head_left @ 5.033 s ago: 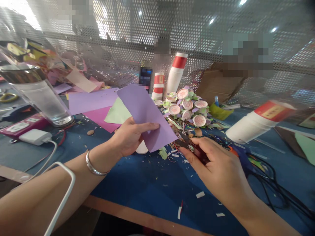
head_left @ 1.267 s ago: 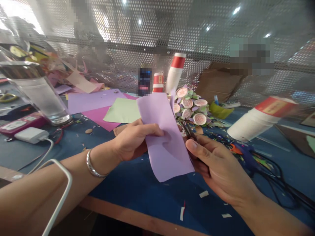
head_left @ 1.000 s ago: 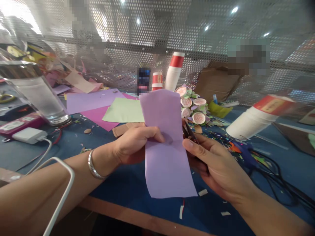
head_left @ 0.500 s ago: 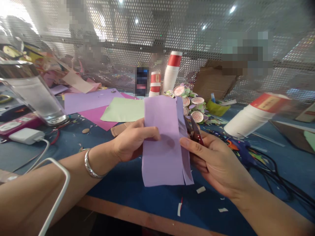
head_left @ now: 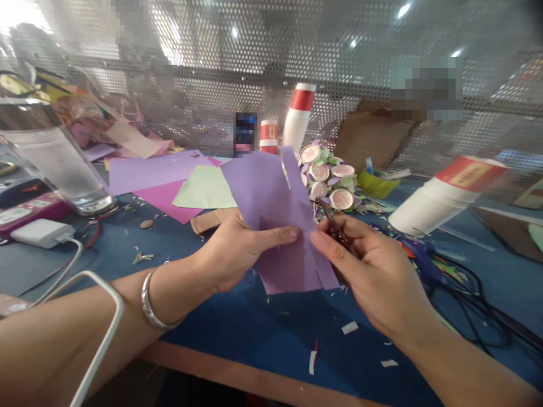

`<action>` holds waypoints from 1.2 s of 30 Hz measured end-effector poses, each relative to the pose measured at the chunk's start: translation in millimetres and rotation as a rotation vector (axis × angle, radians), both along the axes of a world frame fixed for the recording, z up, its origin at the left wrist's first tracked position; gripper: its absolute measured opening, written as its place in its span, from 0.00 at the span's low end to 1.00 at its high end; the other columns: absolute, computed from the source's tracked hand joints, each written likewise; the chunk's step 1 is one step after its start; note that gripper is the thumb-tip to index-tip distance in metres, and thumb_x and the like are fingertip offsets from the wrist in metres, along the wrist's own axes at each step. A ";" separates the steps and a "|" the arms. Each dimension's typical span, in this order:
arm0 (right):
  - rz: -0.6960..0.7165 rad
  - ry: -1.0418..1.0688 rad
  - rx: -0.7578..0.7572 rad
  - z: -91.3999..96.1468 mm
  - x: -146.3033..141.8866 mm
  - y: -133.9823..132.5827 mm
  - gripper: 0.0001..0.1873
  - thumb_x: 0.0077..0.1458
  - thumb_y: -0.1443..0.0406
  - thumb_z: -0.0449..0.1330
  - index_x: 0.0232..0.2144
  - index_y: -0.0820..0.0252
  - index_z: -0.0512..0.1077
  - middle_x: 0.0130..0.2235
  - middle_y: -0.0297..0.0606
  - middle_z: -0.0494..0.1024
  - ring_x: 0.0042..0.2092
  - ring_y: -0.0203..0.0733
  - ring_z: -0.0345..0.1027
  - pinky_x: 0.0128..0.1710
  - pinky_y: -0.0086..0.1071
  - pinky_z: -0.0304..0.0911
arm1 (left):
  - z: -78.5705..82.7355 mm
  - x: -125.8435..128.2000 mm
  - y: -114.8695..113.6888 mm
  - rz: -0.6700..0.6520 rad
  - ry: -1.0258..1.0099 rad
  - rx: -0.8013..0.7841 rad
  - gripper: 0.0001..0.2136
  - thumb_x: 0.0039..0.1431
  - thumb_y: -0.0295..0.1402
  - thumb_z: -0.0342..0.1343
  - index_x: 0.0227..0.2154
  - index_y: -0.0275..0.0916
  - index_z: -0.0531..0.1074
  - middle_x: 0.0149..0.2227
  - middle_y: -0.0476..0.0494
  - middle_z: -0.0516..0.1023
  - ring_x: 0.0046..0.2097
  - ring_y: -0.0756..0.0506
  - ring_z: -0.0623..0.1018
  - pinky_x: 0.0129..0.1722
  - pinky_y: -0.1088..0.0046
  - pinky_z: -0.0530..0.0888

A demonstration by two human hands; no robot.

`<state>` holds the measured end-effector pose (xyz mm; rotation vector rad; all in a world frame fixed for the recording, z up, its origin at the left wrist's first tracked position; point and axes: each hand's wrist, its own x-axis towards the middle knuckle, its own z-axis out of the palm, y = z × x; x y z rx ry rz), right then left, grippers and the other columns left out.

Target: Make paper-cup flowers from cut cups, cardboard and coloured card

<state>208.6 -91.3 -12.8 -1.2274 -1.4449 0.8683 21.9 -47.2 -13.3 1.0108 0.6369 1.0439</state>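
Note:
A sheet of purple paper (head_left: 271, 215) is held up over the table, with slits near its right side at the top and bottom edges. My left hand (head_left: 237, 249) is closed on its left part, thumb on the front and fingers behind. With thumb and fingers, my right hand (head_left: 373, 271) pinches the paper's right strip (head_left: 311, 226). The same hand also holds small dark red scissors (head_left: 336, 229), whose blades point up and away beside the paper. Part of the scissors' handles is hidden by my fingers.
Flower-like paper rounds (head_left: 341, 198) cluster behind the paper. Stacked paper cups (head_left: 441, 198) lean at right, near a blue glue gun (head_left: 424, 263) with black cables. Coloured sheets (head_left: 156, 169), a glass bottle (head_left: 72, 164) and a white charger (head_left: 42, 233) lie leftward. Scraps dot the blue table (head_left: 237, 333).
The purple paper has tilted and bent, its top swinging left and its lower edge rising. My left thumb has shifted right across it. The scissors have turned, and their blades look closer together.

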 end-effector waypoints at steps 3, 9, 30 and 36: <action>0.016 0.024 -0.044 -3.3 4.0 -2.2 0.18 0.61 0.48 0.63 0.39 0.54 0.75 0.27 0.29 0.66 0.25 0.30 0.54 0.22 0.28 0.49 | 3.7 -1.8 3.2 0.119 -0.028 -0.037 0.13 0.45 0.30 0.75 0.35 0.36 0.82 0.38 0.44 0.86 0.39 0.46 0.83 0.45 0.68 0.80; 0.048 0.015 -0.105 -3.4 5.4 -7.8 0.18 0.63 0.46 0.61 0.38 0.53 0.73 0.25 0.28 0.58 0.24 0.31 0.47 0.21 0.31 0.41 | 6.4 -4.0 7.8 0.304 -0.008 0.008 0.12 0.46 0.30 0.73 0.34 0.35 0.81 0.36 0.43 0.85 0.39 0.44 0.82 0.44 0.65 0.79; 0.125 0.168 -0.321 1.9 -1.0 -4.7 0.26 0.56 0.44 0.66 0.25 0.59 0.68 0.23 0.27 0.56 0.22 0.27 0.43 0.18 0.27 0.38 | 3.9 -4.8 9.5 0.449 -0.027 0.185 0.10 0.48 0.30 0.72 0.34 0.38 0.81 0.37 0.46 0.84 0.41 0.43 0.81 0.45 0.67 0.79; 0.126 0.233 -0.354 4.4 -3.7 -4.3 0.27 0.55 0.45 0.67 0.23 0.59 0.65 0.22 0.27 0.56 0.21 0.26 0.42 0.18 0.26 0.36 | 4.2 -0.3 -0.5 0.375 0.010 0.099 0.11 0.49 0.32 0.72 0.35 0.36 0.81 0.38 0.43 0.84 0.41 0.42 0.81 0.44 0.65 0.78</action>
